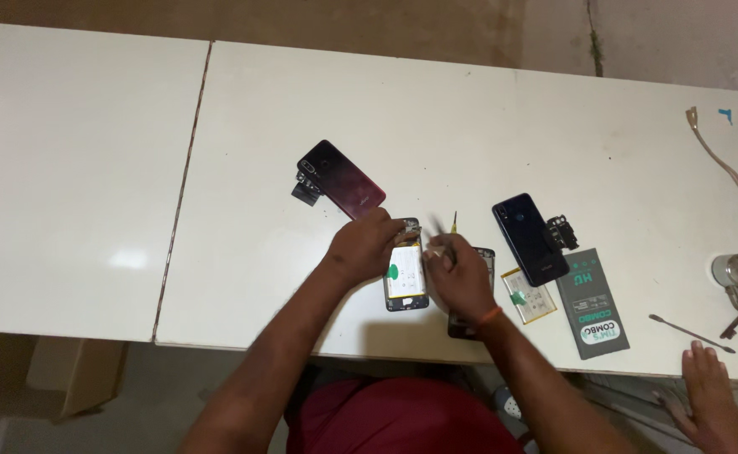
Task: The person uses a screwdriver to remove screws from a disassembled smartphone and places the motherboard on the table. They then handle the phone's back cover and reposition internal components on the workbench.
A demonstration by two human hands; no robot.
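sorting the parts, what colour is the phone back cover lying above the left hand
Dark red fading to black, a glossy back cover, seen in the head view.

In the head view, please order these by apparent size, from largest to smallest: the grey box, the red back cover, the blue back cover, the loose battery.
1. Grey box.
2. Red back cover and blue back cover: they look about alike, so I do not rank them.
3. Loose battery, clearly smallest.

phone repair workshop, opened phones (407,273) on white table (318,109), loose battery (529,296) (tools (690,332) nearby)
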